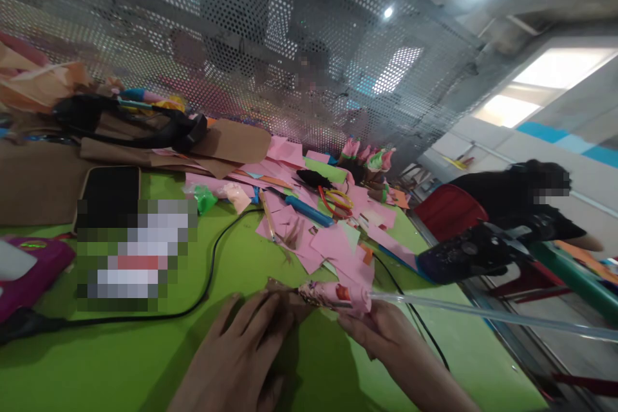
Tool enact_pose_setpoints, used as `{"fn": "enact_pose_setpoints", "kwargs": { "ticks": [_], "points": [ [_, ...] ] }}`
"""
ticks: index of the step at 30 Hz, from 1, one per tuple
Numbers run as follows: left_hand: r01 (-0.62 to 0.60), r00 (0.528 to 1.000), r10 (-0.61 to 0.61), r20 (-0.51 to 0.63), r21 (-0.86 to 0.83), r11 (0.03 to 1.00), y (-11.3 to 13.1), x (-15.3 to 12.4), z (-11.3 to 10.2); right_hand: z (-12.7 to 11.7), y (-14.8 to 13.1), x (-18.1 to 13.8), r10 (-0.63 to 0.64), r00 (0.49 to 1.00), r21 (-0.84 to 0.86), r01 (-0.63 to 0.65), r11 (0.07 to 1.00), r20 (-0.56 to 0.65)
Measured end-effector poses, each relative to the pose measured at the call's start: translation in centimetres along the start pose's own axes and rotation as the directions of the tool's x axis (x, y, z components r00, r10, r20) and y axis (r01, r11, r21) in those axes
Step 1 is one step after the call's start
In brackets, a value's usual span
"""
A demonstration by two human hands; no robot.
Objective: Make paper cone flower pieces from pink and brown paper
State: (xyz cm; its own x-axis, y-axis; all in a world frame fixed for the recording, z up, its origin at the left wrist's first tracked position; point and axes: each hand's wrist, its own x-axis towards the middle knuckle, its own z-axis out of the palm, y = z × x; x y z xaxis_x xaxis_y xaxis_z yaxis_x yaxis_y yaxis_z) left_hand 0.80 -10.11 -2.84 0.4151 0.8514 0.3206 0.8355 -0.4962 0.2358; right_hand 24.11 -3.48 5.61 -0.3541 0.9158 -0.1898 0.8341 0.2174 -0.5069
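The right hand (381, 331) has its grip closed around what looks like a glue gun (333, 294), body roughly level, nose toward the left hand (241, 341). That hand lies palm down with its fingers over a brown piece (303, 312), probably to steady it against the nozzle; whether it also pinches the piece, I cannot tell. Both things are on the near side of the worktop (120, 360), short of its right edge.

The gun's body is pale pink with a red patch, dark and mottled toward the nose. A long clear stick (483, 314) juts from its back, out past the worktop's right edge, seemingly pointed that way to stay clear of the hands. The brown piece looks thin and creased, largely covered by the fingers.

Farther out, pink paper pieces (333, 248) spread toward the far edge, with a blue-handled tool (309, 210) and red-and-yellow loops (338, 203) on top, likely left there for easy reach. A dark phone (109, 196) lies toward the left, and beyond the right edge another person (502, 199) leans forward.
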Motion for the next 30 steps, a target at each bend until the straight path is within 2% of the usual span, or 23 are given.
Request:
{"fn": "enact_pose_setpoints", "kwargs": {
  "ticks": [12,23,30],
  "points": [
    [-0.049,0.986,0.07,-0.151,0.138,0.989,-0.3,-0.1,0.5,0.2,-0.2,0.1,-0.006,1.0,0.002,0.006,1.0,0.005],
    [-0.056,0.982,0.083,-0.167,0.158,0.986,-0.3,-0.2,0.4,0.3,0.2,-0.1,0.007,1.0,-0.001,-0.007,1.0,-0.023],
    [-0.059,0.98,0.091,-0.179,0.175,0.983,-0.4,-0.2,0.7,-0.1,0.9,-0.5,0.001,1.0,0.015,-0.001,1.0,0.009]
  ]
}}
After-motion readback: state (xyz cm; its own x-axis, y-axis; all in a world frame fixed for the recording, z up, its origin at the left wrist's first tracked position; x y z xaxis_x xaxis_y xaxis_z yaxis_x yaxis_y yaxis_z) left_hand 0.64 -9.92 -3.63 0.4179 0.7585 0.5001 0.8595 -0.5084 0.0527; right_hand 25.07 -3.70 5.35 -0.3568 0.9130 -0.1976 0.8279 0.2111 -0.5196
